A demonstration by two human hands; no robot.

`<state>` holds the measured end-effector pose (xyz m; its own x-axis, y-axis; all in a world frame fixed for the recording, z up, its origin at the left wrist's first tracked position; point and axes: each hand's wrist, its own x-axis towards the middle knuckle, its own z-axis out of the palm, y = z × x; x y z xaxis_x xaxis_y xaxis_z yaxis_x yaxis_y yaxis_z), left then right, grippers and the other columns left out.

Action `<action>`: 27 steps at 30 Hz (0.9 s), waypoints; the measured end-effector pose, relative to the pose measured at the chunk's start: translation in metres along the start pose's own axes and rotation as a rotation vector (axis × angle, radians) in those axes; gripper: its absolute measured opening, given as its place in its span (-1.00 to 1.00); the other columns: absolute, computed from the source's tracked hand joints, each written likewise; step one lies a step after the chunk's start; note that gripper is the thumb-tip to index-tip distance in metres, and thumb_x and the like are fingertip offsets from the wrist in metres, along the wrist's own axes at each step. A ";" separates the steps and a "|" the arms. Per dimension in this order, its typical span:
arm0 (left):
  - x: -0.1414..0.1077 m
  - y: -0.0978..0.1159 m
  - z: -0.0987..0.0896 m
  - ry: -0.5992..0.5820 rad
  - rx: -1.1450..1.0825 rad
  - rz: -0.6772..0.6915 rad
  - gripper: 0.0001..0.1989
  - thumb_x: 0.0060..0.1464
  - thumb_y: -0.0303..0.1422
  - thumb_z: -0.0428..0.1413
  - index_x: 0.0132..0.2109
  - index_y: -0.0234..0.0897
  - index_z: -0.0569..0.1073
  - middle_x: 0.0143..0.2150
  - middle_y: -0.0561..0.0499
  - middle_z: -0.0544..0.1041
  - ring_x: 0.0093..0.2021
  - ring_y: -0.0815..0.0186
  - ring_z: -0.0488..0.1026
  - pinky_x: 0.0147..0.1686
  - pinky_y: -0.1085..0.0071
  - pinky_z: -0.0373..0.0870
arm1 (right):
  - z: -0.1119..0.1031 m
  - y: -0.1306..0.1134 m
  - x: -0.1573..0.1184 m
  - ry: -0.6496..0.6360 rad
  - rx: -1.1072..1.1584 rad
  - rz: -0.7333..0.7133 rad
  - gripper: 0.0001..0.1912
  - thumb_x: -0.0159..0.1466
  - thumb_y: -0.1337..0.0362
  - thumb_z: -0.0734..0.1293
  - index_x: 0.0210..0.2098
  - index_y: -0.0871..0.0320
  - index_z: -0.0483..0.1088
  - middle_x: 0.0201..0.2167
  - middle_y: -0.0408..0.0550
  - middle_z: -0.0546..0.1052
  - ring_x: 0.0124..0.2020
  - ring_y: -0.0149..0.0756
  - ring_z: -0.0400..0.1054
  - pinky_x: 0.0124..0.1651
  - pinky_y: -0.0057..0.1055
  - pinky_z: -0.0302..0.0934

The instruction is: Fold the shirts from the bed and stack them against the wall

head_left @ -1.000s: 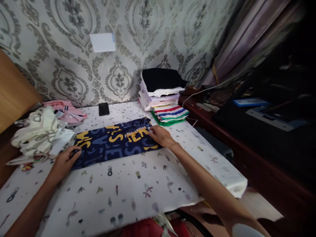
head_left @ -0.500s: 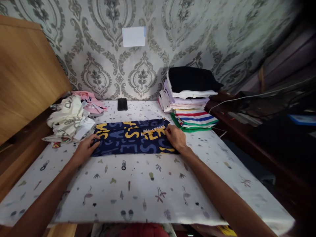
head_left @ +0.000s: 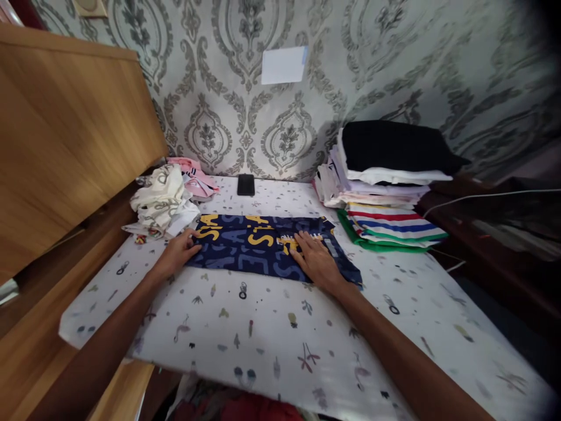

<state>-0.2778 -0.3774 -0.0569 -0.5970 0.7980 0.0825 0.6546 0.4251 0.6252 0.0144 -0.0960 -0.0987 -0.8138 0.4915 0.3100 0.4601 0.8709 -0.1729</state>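
A navy garment with yellow and blue letters (head_left: 258, 266) lies folded into a long strip across the patterned white tablecloth (head_left: 263, 316). My right hand (head_left: 318, 263) rests flat on its right part, palm down with the fingers stretched out. At the strip's left end, my left hand (head_left: 179, 252) touches the cloth with its fingertips, the fingers apart. The right end of the garment, beyond my right hand, spreads a little toward the near side.
Crumpled cream cloth (head_left: 160, 202) and a pink garment (head_left: 197, 178) lie at the back left. A black phone-like object (head_left: 246, 185) is near the wall. At the back right stands a stack of folded clothes (head_left: 390, 152) above striped cloth (head_left: 394, 225). A wooden panel (head_left: 79, 128) borders the left.
My right hand has left the garment's right edge and now lies flat on top, fingers spread. The view has turned left, so everything appears farther right.
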 end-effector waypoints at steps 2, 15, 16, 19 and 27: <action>-0.004 0.001 -0.005 0.039 0.173 -0.023 -0.73 0.14 -0.24 0.06 -0.02 -0.19 0.39 -0.46 0.14 0.45 -0.43 0.29 0.40 -0.38 0.41 0.26 | 0.008 0.001 -0.002 -0.007 -0.032 -0.003 -0.44 0.43 0.07 0.07 0.30 0.19 0.27 0.33 0.17 0.33 0.39 -0.07 0.14 0.39 0.03 0.04; -0.021 0.042 0.053 -0.257 0.368 0.547 -0.29 0.37 0.05 -0.27 0.47 -0.28 0.00 0.50 -0.18 0.05 0.51 0.14 -0.08 0.44 0.17 -0.12 | 0.006 0.002 -0.003 -0.021 -0.072 -0.001 -0.42 0.44 0.05 0.06 0.33 0.19 0.25 0.36 0.14 0.29 0.40 -0.09 0.11 0.41 -0.03 0.01; -0.020 0.035 0.052 -0.268 0.406 0.536 -0.24 0.35 0.09 -0.27 0.47 -0.31 0.00 0.50 -0.21 0.04 0.51 0.12 -0.10 0.44 0.14 -0.15 | 0.006 0.002 -0.003 -0.029 -0.072 0.000 -0.42 0.44 0.06 0.05 0.33 0.21 0.25 0.36 0.15 0.29 0.41 -0.09 0.10 0.41 -0.03 0.01; -0.015 0.011 0.040 -0.225 0.489 0.479 -0.20 0.33 0.12 -0.27 0.48 -0.34 -0.01 0.51 -0.25 0.00 0.51 0.07 -0.11 0.44 0.08 -0.17 | 0.006 0.001 -0.003 -0.032 -0.061 0.001 -0.42 0.44 0.07 0.07 0.33 0.20 0.25 0.36 0.15 0.28 0.40 -0.07 0.11 0.41 0.01 0.01; -0.015 -0.011 0.016 -0.164 0.355 0.300 -0.25 0.33 0.06 -0.21 0.45 -0.36 0.07 0.50 -0.27 0.01 0.50 0.04 -0.07 0.42 0.03 -0.05 | 0.000 0.003 -0.004 0.049 0.029 0.019 -0.44 0.42 0.08 0.09 0.33 0.14 0.24 0.34 0.14 0.31 0.40 -0.03 0.11 0.37 0.08 0.06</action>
<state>-0.2684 -0.3873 -0.0771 -0.2960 0.9521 0.0769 0.9209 0.2631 0.2875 0.0189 -0.0949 -0.1006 -0.7866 0.5076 0.3516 0.4641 0.8616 -0.2057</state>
